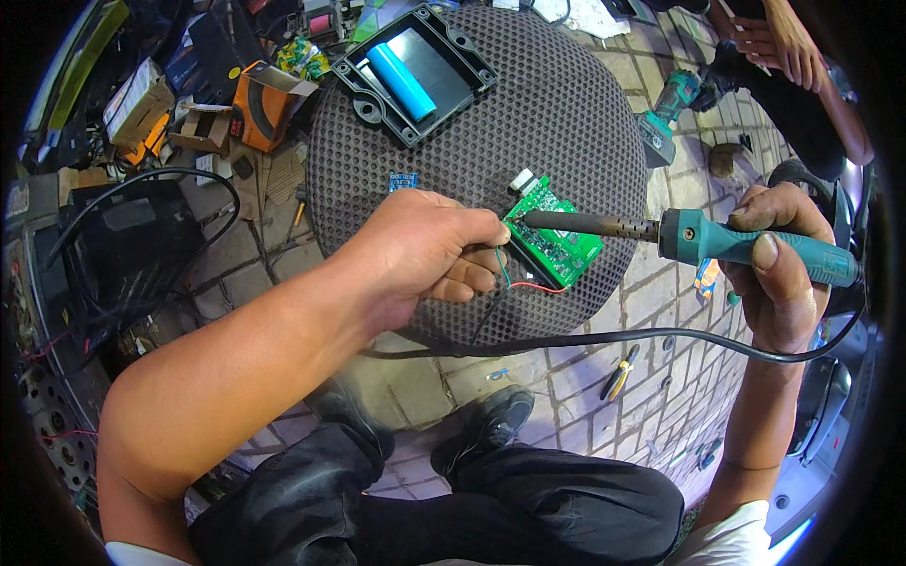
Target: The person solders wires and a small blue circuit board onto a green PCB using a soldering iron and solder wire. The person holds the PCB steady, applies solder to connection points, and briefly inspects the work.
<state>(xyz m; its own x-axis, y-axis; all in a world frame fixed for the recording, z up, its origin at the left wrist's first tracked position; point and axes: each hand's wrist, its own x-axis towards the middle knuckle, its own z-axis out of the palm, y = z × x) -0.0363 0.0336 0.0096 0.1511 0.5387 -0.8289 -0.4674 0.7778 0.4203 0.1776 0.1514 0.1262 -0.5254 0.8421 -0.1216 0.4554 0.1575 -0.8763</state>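
Your right hand (779, 269) is closed around the teal handle of the soldering iron (679, 234), whose dark metal tip rests on the near edge of the green rectangular circuit board (555, 234). Your left hand (429, 250) pinches a thin green wire (501, 267) against that same edge, just beside the tip. A thin red wire (543, 288) trails below the left grip. The board lies on the round dark perforated stool top (576, 104). Judgement: joint in progress, not finished. Beyond your left grip sits a black plastic case holding a blue cylindrical cell (401, 80), not yet joined.

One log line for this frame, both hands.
left hand: pinches green wire at circuit board | right hand: holds soldering iron, tip on board
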